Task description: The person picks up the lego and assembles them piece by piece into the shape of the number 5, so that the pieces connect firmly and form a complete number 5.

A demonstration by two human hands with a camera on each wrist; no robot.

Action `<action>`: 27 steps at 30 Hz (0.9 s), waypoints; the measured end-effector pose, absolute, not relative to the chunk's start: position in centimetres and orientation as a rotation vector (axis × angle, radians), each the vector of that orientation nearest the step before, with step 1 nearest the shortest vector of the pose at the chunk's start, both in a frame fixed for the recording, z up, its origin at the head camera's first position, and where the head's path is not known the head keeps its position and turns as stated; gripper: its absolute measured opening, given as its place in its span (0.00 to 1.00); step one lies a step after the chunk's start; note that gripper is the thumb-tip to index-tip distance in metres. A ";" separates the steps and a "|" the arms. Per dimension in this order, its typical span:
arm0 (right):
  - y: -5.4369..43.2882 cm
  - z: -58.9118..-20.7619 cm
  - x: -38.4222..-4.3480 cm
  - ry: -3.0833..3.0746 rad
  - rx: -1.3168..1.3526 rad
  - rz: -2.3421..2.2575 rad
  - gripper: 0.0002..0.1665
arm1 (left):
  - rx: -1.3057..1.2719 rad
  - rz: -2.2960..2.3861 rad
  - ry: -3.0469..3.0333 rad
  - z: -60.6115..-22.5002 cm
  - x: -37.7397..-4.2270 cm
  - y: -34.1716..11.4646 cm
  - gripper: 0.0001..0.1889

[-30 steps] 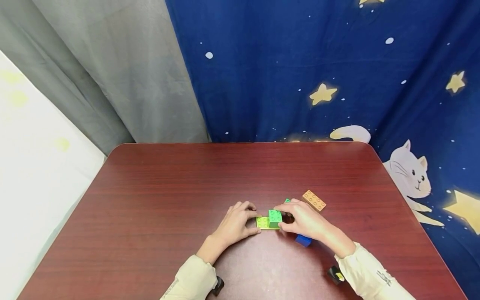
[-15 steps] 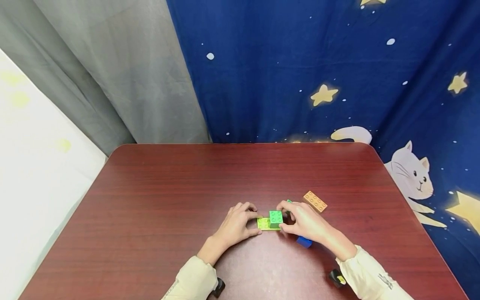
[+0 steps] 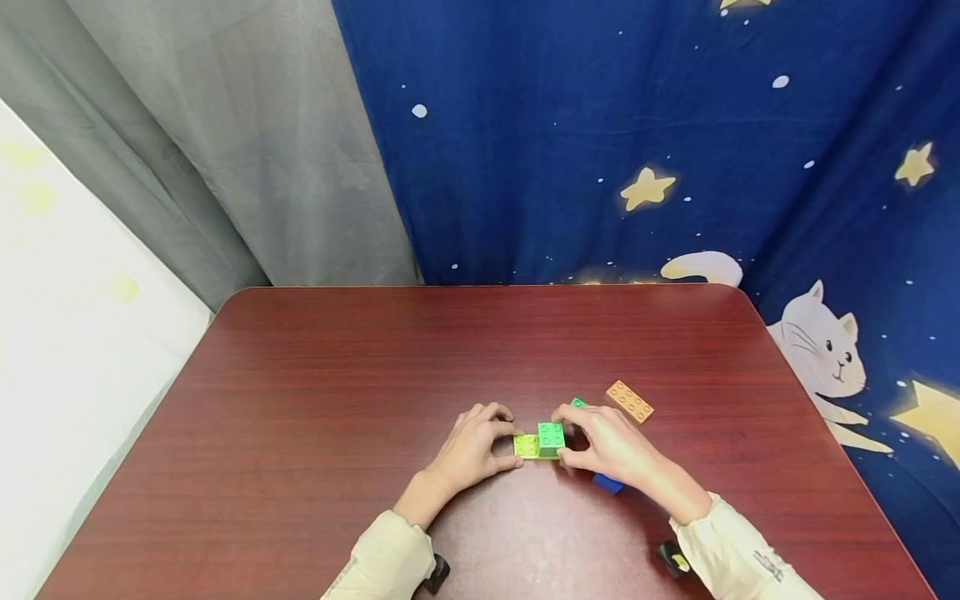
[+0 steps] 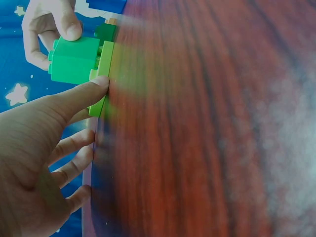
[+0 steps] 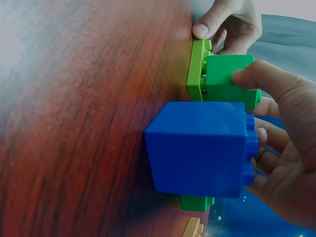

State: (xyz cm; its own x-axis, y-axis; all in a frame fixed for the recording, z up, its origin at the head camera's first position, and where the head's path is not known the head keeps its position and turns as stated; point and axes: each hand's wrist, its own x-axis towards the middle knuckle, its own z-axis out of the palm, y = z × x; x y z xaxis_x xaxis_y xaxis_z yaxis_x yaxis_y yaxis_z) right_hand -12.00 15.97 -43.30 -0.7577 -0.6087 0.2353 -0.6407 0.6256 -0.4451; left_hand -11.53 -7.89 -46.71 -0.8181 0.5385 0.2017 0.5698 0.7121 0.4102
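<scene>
In the head view my left hand (image 3: 467,450) pinches the left end of a lime-green building plate (image 3: 526,447), thumb on the near side. My right hand (image 3: 611,442) holds a bright green 2x2 brick (image 3: 551,437) between thumb and fingers, over the plate's right part. In the right wrist view, plate studs show in a narrow gap under this green brick (image 5: 229,78); whether it is locked on, I cannot tell. A blue brick (image 5: 197,153) stands close beneath the right hand, mostly covered in the head view.
Behind the right hand a second green brick (image 3: 577,402) peeks out, largely hidden. Farther back lies a tan eight-stud brick (image 3: 630,402). All rest on a dark red wooden table (image 3: 337,367), with a blue starry curtain (image 3: 525,150) beyond its far edge.
My right fingers have shifted slightly about the green brick, the index finger moving a little away and right. The left hand and the plate have stayed nearly still.
</scene>
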 end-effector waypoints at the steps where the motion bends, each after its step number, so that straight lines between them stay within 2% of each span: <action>1: 15.9 -43.4 -12.0 -2.759 1.073 0.798 0.20 | -0.922 -0.718 -2.845 -46.7 -11.5 -7.9 0.18; 27: 15.8 -43.9 -11.6 -2.671 1.039 0.738 0.15 | -0.907 -0.773 -2.834 -46.8 -11.4 -7.9 0.18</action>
